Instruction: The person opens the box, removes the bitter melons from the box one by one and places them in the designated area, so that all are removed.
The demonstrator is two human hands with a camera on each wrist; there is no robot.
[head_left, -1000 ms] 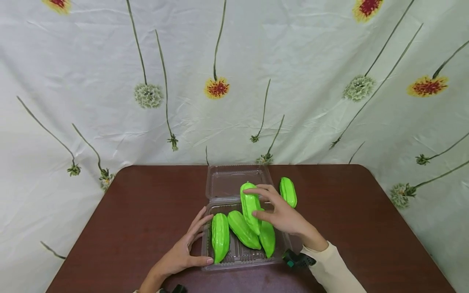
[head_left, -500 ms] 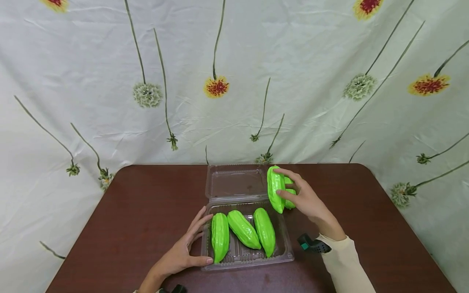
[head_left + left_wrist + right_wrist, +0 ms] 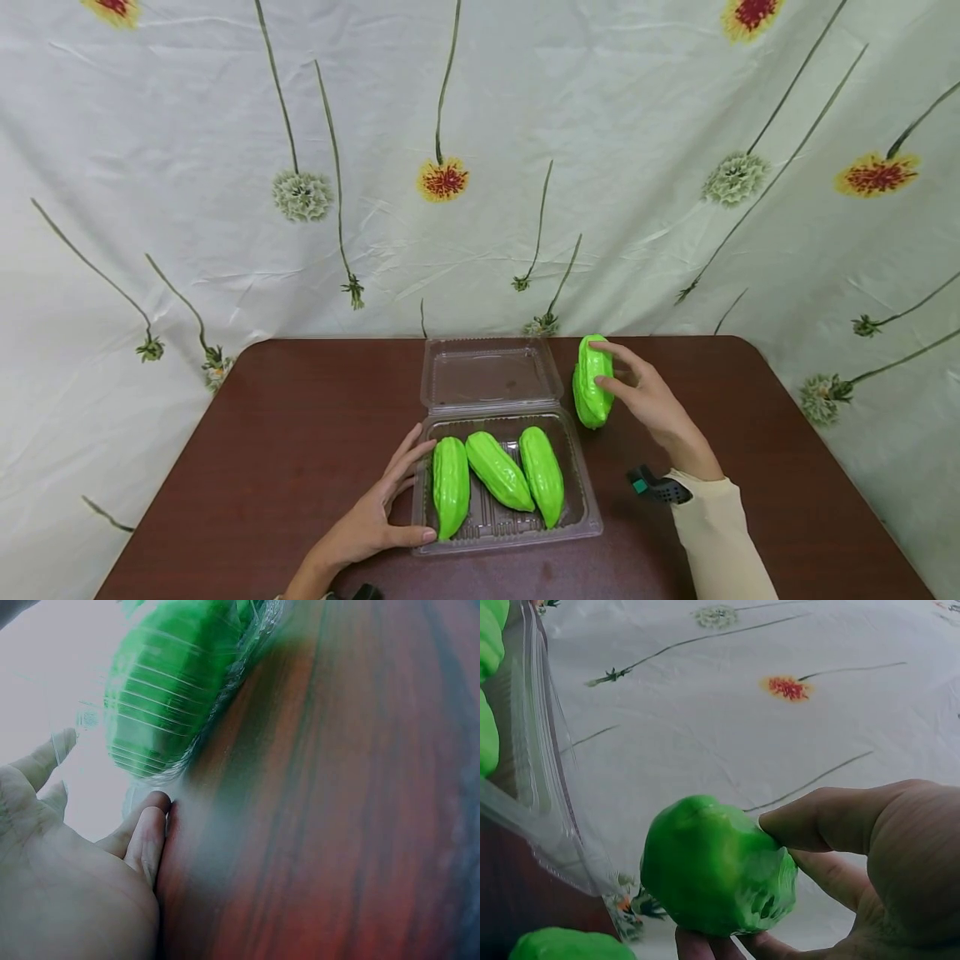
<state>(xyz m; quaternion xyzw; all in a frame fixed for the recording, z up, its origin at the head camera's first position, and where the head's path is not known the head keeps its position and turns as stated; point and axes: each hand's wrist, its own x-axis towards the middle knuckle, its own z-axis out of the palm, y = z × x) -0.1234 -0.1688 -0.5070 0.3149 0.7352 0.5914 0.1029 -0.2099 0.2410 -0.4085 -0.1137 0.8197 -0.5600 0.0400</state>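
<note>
My right hand (image 3: 651, 398) pinches a bright green, ribbed, long fruit (image 3: 596, 379) between thumb and fingers, to the right of the clear plastic clamshell box. It covers most of another green fruit lying on the table (image 3: 570, 946). In the right wrist view the held fruit is seen end-on, rounded and lumpy. The clear clamshell box (image 3: 581, 507) lies with its lid folded back. Three green fruits (image 3: 498, 471) rest apart or nearly so in its base. My left hand (image 3: 367, 518) touches the base's left side with spread fingers, its thumb at the front left corner.
The open lid (image 3: 487, 375) reaches to the far edge of the dark red-brown table (image 3: 322, 408). Right behind the table hangs a pale cloth (image 3: 480, 250) with printed flowers. A dark strap device (image 3: 660, 486) sits on the right wrist.
My right hand has carried a green fruit from above the box rightward and away, over to the fruit on the table. My left hand has stayed at the box's left side.
</note>
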